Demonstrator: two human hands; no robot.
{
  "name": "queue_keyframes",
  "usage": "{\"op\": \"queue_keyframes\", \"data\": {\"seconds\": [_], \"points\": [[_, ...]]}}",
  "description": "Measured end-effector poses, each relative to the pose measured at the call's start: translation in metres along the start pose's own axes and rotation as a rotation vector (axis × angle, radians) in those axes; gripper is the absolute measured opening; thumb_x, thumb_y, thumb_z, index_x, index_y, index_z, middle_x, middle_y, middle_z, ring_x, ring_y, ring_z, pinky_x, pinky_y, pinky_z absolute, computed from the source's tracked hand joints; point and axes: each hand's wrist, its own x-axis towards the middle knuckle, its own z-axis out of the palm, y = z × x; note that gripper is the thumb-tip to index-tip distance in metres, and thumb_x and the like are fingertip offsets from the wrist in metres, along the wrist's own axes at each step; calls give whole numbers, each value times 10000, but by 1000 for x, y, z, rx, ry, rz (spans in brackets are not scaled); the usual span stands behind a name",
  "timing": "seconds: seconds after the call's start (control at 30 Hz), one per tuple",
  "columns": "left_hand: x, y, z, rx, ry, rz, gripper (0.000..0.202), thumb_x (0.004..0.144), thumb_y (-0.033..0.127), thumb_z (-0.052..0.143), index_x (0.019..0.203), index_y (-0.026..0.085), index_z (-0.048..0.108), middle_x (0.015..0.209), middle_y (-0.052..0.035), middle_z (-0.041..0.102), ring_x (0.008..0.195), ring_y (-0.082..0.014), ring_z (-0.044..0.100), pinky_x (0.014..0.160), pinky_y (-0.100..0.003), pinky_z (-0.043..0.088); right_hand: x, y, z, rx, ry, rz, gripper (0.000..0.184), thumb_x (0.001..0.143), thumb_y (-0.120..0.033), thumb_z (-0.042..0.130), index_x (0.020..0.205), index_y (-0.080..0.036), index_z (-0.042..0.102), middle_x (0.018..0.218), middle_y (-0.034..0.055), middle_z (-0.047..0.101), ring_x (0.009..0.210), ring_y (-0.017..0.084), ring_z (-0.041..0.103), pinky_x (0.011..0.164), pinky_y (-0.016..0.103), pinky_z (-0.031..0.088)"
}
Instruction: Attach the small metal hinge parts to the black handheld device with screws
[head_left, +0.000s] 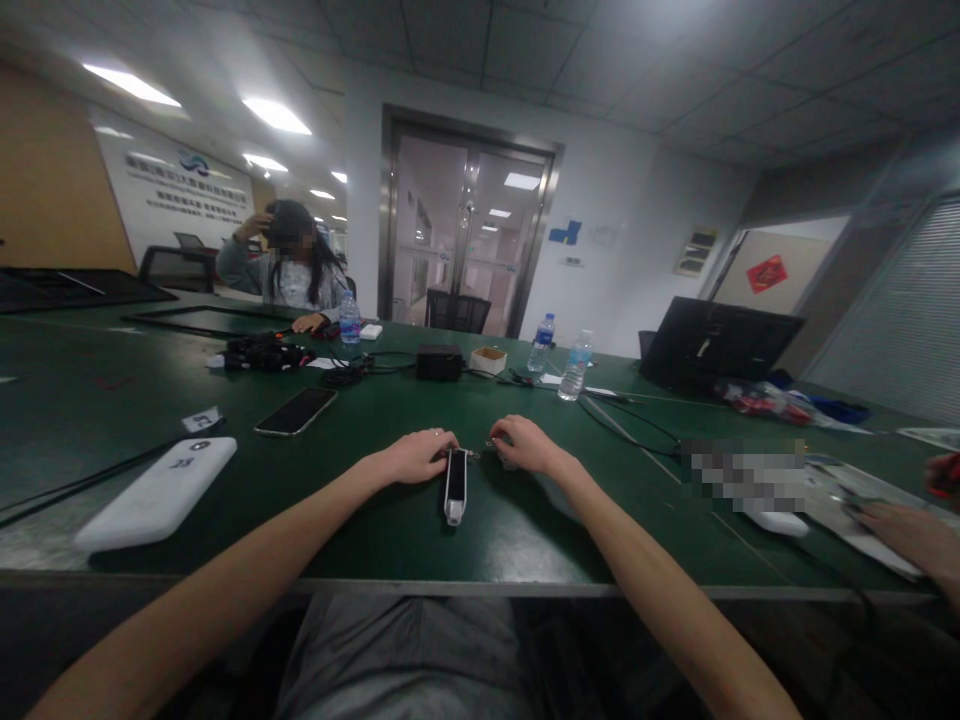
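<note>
A small white and black device (pixel 454 487) lies lengthwise on the green table (pixel 112 400) in front of me. My left hand (pixel 416 456) rests curled against the device's far left end, fingers touching it. My right hand (pixel 525 443) sits just right of that end, fingers bent around a small metal part at the device's tip; the part is too small to make out. Both forearms reach in from the near edge.
A white power bank (pixel 157 492) and a dark phone (pixel 295 411) lie at left. Cables, a black box (pixel 439 362), water bottles (pixel 576 366) and a laptop (pixel 712 345) stand further back. A person sits at the far left; another person's hand (pixel 911 535) rests at right.
</note>
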Motion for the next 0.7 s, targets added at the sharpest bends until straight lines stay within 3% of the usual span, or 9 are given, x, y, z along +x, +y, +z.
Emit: {"op": "queue_keyframes", "data": {"seconds": [0.2, 0.37, 0.7], "points": [[1, -2, 1, -20, 8, 6, 260, 863, 291, 452, 1095, 214, 541, 996, -53, 595, 889, -185, 578, 749, -272, 452, -6, 8, -12, -74, 15, 69, 170, 841, -179, 510, 946, -159, 642, 923, 88, 625, 880, 190, 548, 745, 266, 384], [1, -2, 0, -18, 4, 4, 257, 863, 295, 452, 1089, 217, 546, 1000, -52, 596, 884, -189, 578, 734, -275, 454, -5, 13, -8, -87, 17, 77, 179, 854, -200, 506, 958, -159, 646, 933, 98, 621, 896, 200, 550, 749, 272, 389], [1, -4, 3, -25, 13, 6, 264, 854, 297, 452, 1086, 222, 554, 978, -50, 594, 879, -190, 574, 766, -286, 445, 4, -6, 15, 48, -53, -118, 202, 855, -291, 553, 995, -191, 660, 920, 75, 624, 904, 190, 542, 823, 300, 388]]}}
